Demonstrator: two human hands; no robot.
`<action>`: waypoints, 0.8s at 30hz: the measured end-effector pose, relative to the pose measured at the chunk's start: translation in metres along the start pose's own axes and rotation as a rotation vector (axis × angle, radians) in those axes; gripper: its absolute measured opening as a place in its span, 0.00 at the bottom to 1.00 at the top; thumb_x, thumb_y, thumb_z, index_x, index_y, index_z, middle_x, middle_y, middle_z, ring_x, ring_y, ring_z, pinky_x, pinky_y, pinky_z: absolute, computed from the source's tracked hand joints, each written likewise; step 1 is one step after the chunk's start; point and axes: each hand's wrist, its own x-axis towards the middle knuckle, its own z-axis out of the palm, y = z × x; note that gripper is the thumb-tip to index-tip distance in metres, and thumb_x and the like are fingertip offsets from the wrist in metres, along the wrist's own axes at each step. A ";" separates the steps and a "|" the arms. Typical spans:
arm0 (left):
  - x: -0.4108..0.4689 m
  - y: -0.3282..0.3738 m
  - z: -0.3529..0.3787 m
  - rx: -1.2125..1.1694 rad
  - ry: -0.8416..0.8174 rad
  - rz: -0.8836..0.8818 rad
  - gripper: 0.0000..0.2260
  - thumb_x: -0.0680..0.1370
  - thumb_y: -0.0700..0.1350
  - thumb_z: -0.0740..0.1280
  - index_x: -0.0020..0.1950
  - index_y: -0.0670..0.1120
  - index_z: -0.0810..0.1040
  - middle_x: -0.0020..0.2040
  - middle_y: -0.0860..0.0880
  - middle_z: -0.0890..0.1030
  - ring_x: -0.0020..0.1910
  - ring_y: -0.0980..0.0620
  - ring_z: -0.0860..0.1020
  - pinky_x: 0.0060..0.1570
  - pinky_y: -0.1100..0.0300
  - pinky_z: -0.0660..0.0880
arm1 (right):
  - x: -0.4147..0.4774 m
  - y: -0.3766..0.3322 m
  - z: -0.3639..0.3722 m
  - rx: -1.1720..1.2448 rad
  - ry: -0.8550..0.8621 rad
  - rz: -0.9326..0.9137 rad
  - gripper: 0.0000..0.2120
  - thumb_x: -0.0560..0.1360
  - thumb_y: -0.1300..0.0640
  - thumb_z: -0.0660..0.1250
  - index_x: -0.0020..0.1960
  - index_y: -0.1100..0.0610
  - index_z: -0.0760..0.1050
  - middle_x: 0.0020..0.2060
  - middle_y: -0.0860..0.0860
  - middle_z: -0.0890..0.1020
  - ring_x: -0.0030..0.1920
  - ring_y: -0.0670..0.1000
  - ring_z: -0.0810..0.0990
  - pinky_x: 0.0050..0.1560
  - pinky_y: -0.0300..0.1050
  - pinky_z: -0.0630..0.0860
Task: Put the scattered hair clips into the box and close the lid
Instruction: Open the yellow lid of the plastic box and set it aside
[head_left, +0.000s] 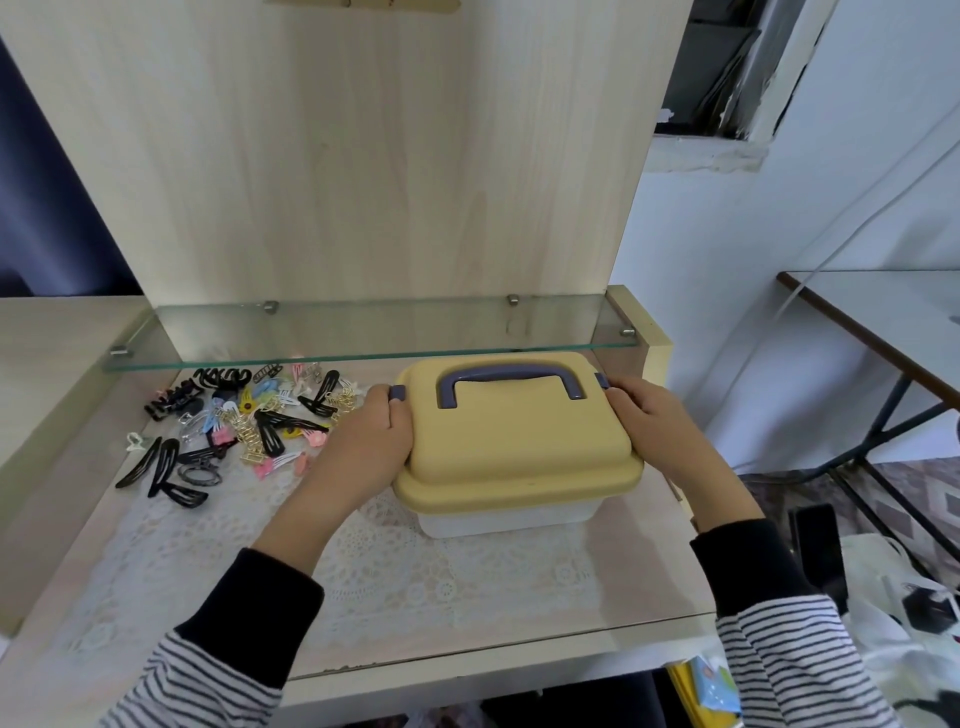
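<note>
Lid (519, 441) gripped at both short ends, left hand (363, 447) and right hand (647, 415) fingers (402, 415) curled round rim; stiff, light plastic, probably slick.

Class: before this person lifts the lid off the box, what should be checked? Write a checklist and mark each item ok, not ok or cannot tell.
1. Left hand grips the lid at its left side, by the left latch: ok.
2. Right hand grips the lid's right side, by the right latch: ok.
3. Both latches released: cannot tell.
4. Box base resting flat on the table: ok.
5. Room under the glass shelf to lift the lid: cannot tell; the shelf seems to hang over the box's far edge.
6. Hair clips clear of the box, lying to its left: ok.
</note>
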 end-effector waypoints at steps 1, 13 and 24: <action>0.000 0.001 0.000 0.007 -0.004 -0.003 0.15 0.83 0.50 0.49 0.62 0.46 0.69 0.46 0.47 0.76 0.48 0.46 0.75 0.48 0.52 0.71 | 0.001 0.000 0.000 -0.017 -0.010 0.000 0.15 0.81 0.52 0.54 0.60 0.53 0.77 0.48 0.50 0.82 0.50 0.52 0.78 0.47 0.45 0.73; 0.001 -0.028 0.016 -0.490 -0.069 -0.218 0.12 0.83 0.44 0.51 0.58 0.53 0.73 0.50 0.46 0.80 0.47 0.47 0.80 0.42 0.52 0.79 | 0.001 -0.002 0.000 0.038 -0.034 0.041 0.14 0.81 0.52 0.54 0.60 0.52 0.75 0.50 0.49 0.80 0.52 0.51 0.77 0.53 0.47 0.73; 0.009 -0.008 0.004 -0.563 -0.082 -0.155 0.23 0.76 0.61 0.60 0.70 0.58 0.67 0.67 0.55 0.72 0.65 0.53 0.71 0.62 0.51 0.70 | -0.002 -0.010 -0.001 0.199 -0.058 0.134 0.13 0.80 0.47 0.58 0.56 0.54 0.75 0.48 0.50 0.80 0.48 0.50 0.77 0.46 0.43 0.73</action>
